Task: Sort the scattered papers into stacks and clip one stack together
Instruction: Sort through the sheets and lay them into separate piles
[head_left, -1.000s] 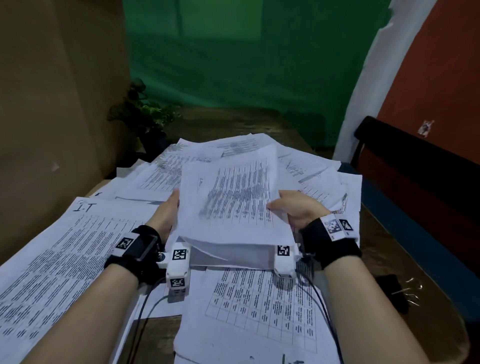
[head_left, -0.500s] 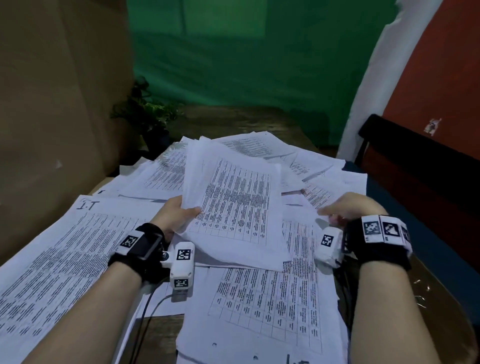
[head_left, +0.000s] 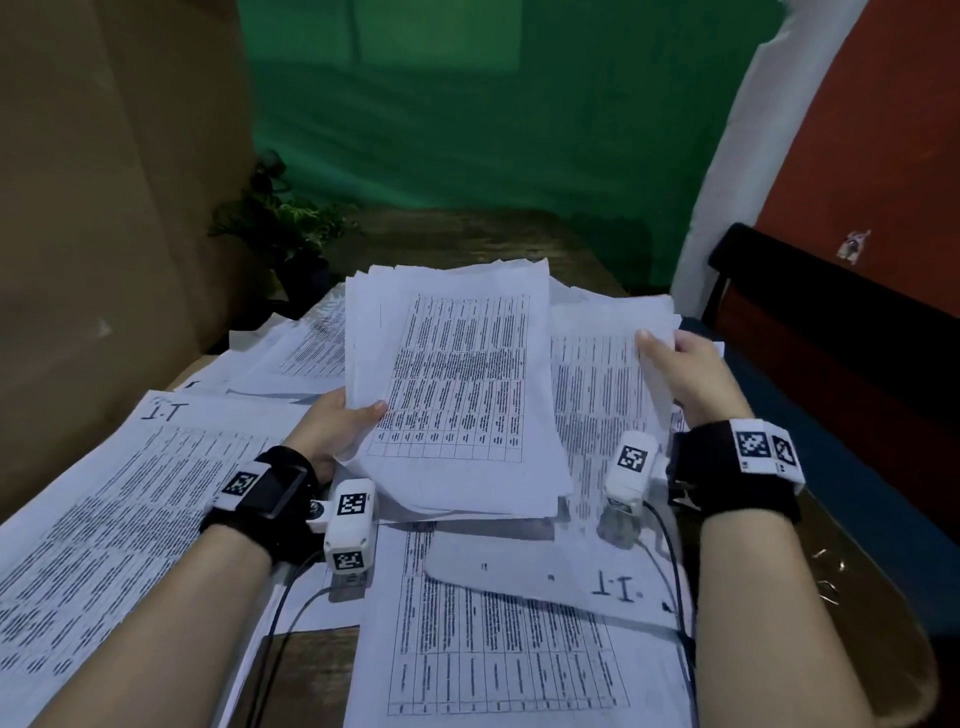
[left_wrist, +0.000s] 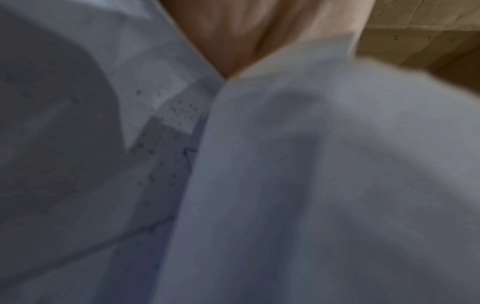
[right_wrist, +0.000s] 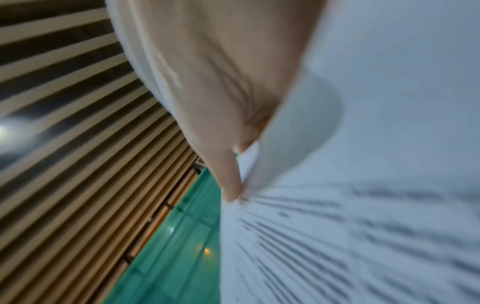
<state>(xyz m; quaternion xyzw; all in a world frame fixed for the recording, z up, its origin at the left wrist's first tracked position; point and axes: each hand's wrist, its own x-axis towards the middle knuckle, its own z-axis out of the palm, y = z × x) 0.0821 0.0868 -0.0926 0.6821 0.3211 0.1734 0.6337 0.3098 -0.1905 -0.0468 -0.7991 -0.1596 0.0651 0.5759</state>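
My left hand (head_left: 347, 421) grips the left edge of a stack of printed sheets (head_left: 457, 384), thumb on top, holding it tilted above the table. My right hand (head_left: 675, 364) pinches the right edge of another printed sheet (head_left: 597, 374) and lifts it from the pile. In the left wrist view the held stack (left_wrist: 324, 185) fills the blurred frame under my palm (left_wrist: 246, 30). In the right wrist view my fingers (right_wrist: 228, 181) pinch the lifted sheet (right_wrist: 350, 205). More printed papers (head_left: 493, 649) lie scattered over the wooden table (head_left: 306, 675). Paper clips (head_left: 828, 571) lie at the table's right edge.
A large sheet marked I.T (head_left: 104, 519) covers the left of the table. A small potted plant (head_left: 280, 223) stands at the far left corner. A dark chair (head_left: 831, 332) stands to the right. A green curtain (head_left: 493, 104) hangs behind.
My right hand let go of the stack, moved right and took hold of another sheet's edge, lifting it. My left hand now holds the stack alone, raised and tilted.
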